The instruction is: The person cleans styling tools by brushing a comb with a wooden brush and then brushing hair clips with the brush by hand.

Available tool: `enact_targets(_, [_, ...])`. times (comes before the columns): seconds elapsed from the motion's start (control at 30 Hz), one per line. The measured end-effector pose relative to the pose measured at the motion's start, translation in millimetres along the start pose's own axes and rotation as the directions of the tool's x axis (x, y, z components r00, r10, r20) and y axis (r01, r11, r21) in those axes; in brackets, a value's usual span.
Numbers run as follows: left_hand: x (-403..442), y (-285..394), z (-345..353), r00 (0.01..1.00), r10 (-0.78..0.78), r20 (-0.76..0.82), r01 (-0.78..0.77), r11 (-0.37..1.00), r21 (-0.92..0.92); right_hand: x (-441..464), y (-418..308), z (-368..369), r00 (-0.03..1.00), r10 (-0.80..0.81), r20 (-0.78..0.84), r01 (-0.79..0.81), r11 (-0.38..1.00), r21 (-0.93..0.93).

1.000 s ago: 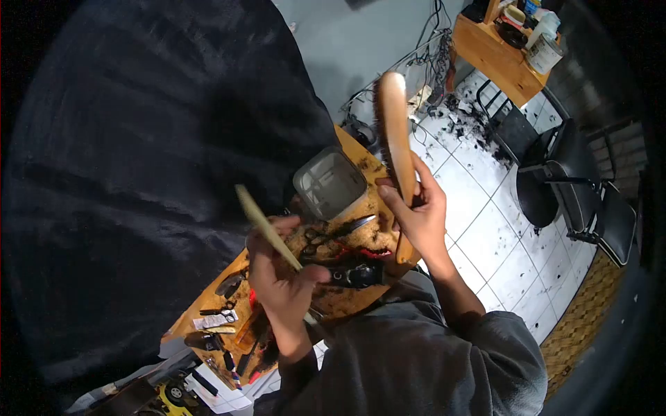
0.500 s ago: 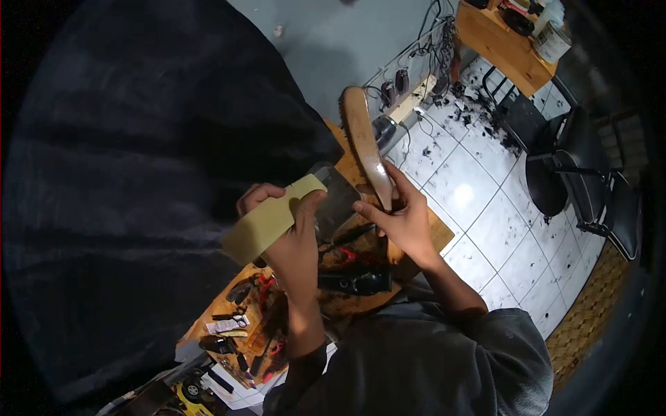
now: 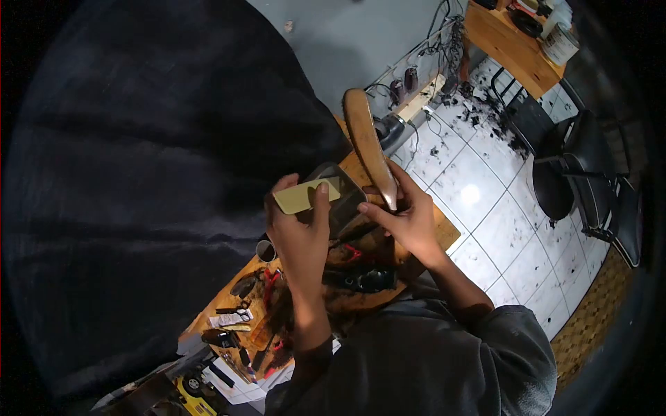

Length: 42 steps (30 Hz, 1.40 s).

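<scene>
My left hand (image 3: 297, 225) grips a pale yellow flat block (image 3: 297, 197) between thumb and fingers; it looks like foam or a sponge, though I cannot tell for sure. Just under and beside it is a see-through plastic container (image 3: 345, 209). My right hand (image 3: 411, 220) is closed around the thin end of a curved wooden-handled brush (image 3: 365, 135), which points up and away with its bristles mostly hidden. The right thumb lies at the container's rim, and I cannot tell whether it grips it.
Beneath the hands, a wooden table (image 3: 444, 225) carries black hair clippers (image 3: 371, 279), scissors (image 3: 243, 310), a cup (image 3: 266, 251) and other tools. Dark cloth (image 3: 152, 173) spreads at left. Black chairs (image 3: 590, 152) stand on the tiled floor (image 3: 479, 208), which has dark scraps on it.
The yellow block has turned and pulled in, now lying over the plastic container and appearing shorter. The left hand shifted slightly right. The brush stays in the right hand. The view shifted a little.
</scene>
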<state>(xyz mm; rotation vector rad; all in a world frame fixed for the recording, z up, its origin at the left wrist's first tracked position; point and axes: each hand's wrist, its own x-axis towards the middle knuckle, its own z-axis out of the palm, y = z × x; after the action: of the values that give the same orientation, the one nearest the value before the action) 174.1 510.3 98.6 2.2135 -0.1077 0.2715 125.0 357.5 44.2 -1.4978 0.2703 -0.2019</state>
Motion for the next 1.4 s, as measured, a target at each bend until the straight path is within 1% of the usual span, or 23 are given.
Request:
enact_targets(0.07, [-3.5, 3.0, -7.5, 0.997, 0.067, -0.031, -0.065, 0.997, 0.047, -2.3, -7.0, -1.2, 0.997, 0.073, 0.025, -0.073, 0.997, 0.022])
enact_targets(0.2, [-13.8, 12.1, -23.3, 0.996, 0.044, -0.083, -0.035, 0.993, 0.109, -10.9, -13.1, -5.7, 0.985, 0.167, 0.046, -0.169, 0.985, 0.038])
enact_targets(0.3, [-23.6, 13.2, -35.2, 0.985, 0.08, -0.154, -0.05, 0.981, 0.186, -19.7, -8.1, -7.0, 0.995, 0.089, -0.034, -0.089, 0.996, 0.022])
enact_targets(0.33, [-28.7, 27.3, -41.0, 0.987, -0.025, -0.161, 0.057, 0.978, 0.2, -22.3, -5.7, -9.1, 0.997, 0.063, -0.045, -0.062, 0.998, 0.013])
enact_targets(0.37, [-34.8, 26.4, -43.4, 0.98, -0.038, -0.198, 0.072, 0.983, 0.17, -24.6, -2.9, -12.5, 0.998, 0.037, -0.054, -0.037, 0.999, 0.003])
enact_targets(0.4, [-40.9, 21.6, -46.6, 0.973, -0.001, -0.229, 0.036, 0.988, 0.147, -27.9, -1.2, -15.5, 0.998, 0.012, -0.064, -0.012, 1.0, -0.006])
enact_targets(0.43, [-47.6, 17.6, -49.4, 0.964, 0.033, -0.263, 0.0, 0.992, 0.125, -31.6, -0.7, -17.9, 0.998, 0.022, -0.067, -0.022, 1.0, 0.001])
enact_targets(0.47, [-55.7, 21.4, -53.1, 0.962, 0.023, -0.274, 0.015, 0.991, 0.136, -35.1, -1.0, -20.2, 0.997, 0.031, -0.068, -0.031, 0.999, 0.008])
enact_targets(0.5, [-65.4, 16.2, -54.8, 0.958, 0.025, -0.285, 0.001, 0.996, 0.091, -38.3, -1.5, -21.6, 0.997, 0.04, -0.068, -0.039, 0.999, 0.015])
enact_targets(0.57, [-88.2, 10.8, -59.0, 0.965, -0.002, -0.263, 0.035, 0.992, 0.121, -46.1, -0.2, -21.5, 0.995, 0.044, -0.085, -0.039, 0.998, 0.057])
enact_targets(0.6, [-98.8, 7.6, -59.9, 0.971, -0.043, -0.235, 0.072, 0.991, 0.117, -50.7, 0.2, -21.4, 0.995, 0.048, -0.092, -0.041, 0.996, 0.079])
enact_targets(0.67, [-118.0, -1.4, -58.1, 0.977, -0.123, -0.174, 0.144, 0.983, 0.113, -58.0, -1.1, -25.0, 0.995, 0.094, -0.021, -0.093, 0.995, 0.045])
enact_targets(0.7, [-124.3, -9.5, -53.8, 0.982, -0.086, -0.171, 0.096, 0.994, 0.056, -60.9, -0.9, -26.5, 0.993, 0.118, 0.012, -0.118, 0.993, 0.028])
enact_targets(0.77, [-141.9, -13.9, -50.3, 0.982, -0.137, -0.128, 0.148, 0.986, 0.079, -66.5, 9.8, -27.0, 0.998, 0.06, 0.033, -0.057, 0.996, -0.075])
enact_targets(0.8, [-147.1, -14.1, -49.9, 0.986, -0.128, -0.107, 0.138, 0.986, 0.091, -70.1, 17.1, -27.5, 0.998, 0.033, 0.045, -0.027, 0.992, -0.126])
enact_targets(0.9, [-159.5, -14.6, -49.4, 0.993, -0.097, -0.065, 0.104, 0.988, 0.114, -80.0, 37.4, -29.1, 0.991, -0.119, 0.057, 0.124, 0.987, -0.105])
enact_targets(0.97, [-166.4, -18.8, -48.9, 0.996, -0.07, -0.057, 0.077, 0.99, 0.115, -87.8, 41.6, -37.4, 0.992, -0.078, 0.097, 0.09, 0.988, -0.127])
enact_targets(1.0, [-168.7, -17.1, -49.6, 0.994, -0.096, -0.046, 0.101, 0.989, 0.105, -91.3, 42.5, -40.7, 0.992, -0.059, 0.115, 0.075, 0.987, -0.139])
enact_targets(1.17, [-176.4, -6.3, -49.5, 0.974, -0.225, 0.037, 0.222, 0.972, 0.073, -98.7, 47.9, -47.5, 0.989, -0.065, 0.131, 0.097, 0.96, -0.261])
enact_targets(1.2, [-176.2, -4.0, -48.1, 0.98, -0.196, 0.041, 0.193, 0.978, 0.075, -97.6, 49.8, -48.5, 0.989, -0.07, 0.132, 0.106, 0.951, -0.291])
enact_targets(1.27, [-174.9, 0.2, -44.7, 0.989, -0.139, 0.052, 0.135, 0.988, 0.08, -95.2, 49.7, -47.8, 0.991, -0.048, 0.122, 0.076, 0.968, -0.239])
enact_targets(1.3, [-174.4, 0.3, -43.5, 0.988, -0.141, 0.065, 0.136, 0.988, 0.072, -94.0, 49.4, -47.3, 0.993, -0.036, 0.116, 0.06, 0.975, -0.212])
enact_targets(1.4, [-172.8, -1.3, -36.6, 0.982, -0.15, 0.113, 0.145, 0.988, 0.05, -91.1, 52.1, -46.5, 0.993, -0.027, 0.112, 0.059, 0.955, -0.289])
